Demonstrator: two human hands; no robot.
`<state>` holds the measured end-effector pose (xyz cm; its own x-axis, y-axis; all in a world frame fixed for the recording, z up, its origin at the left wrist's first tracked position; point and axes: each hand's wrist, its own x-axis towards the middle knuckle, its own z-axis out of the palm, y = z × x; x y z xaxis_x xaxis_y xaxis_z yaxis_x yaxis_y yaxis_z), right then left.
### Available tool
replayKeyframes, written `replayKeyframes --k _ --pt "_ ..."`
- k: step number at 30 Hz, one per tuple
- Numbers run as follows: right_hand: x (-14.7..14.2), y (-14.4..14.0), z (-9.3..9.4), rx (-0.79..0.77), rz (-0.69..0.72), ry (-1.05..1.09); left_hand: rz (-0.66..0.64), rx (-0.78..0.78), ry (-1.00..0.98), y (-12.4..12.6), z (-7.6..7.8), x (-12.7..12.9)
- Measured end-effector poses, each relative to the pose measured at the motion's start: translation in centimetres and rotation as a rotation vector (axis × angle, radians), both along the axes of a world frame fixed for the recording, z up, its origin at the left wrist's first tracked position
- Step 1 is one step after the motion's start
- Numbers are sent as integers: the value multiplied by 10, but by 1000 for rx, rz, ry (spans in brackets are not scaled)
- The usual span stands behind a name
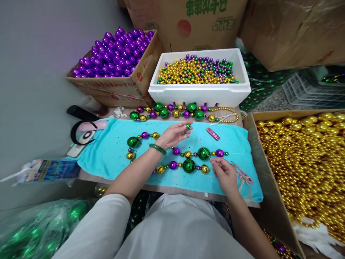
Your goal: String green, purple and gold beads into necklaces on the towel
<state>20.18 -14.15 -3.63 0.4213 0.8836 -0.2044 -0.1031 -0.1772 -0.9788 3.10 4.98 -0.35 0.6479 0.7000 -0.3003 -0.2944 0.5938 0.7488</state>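
My left hand (pixel 174 133) pinches a small green bead (pixel 188 126) at the fingertips, lifted over the turquoise towel (pixel 113 151). From that bead a thin needle (pixel 199 143) slants down and right to my right hand (pixel 225 173), whose fingers are clenched on its lower end. So the long axis runs bead high-left, right hand low-right. The half-strung bead strand (pixel 185 160) lies on the towel between my hands. Beyond the towel's far edge, the white foam box (pixel 201 91) holds mixed gold, green and purple beads; left of it, a carton (pixel 118 86) of purple ones.
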Motion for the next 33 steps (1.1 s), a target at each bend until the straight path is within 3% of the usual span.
replayKeyframes --k 11,18,26,28,33 --pt "4 -3 0 -11 -11 -29 -21 164 46 -3 5 0" --pt "-6 5 8 -28 71 121 -184 361 222 -45 12 20" --pt "8 3 32 107 181 -75 -226 576 252 -79 49 29" --pt "6 2 38 111 254 -65 -203 644 234 -85 57 30" --pt "0 -5 38 70 309 -49 51 724 171 -97 65 25"
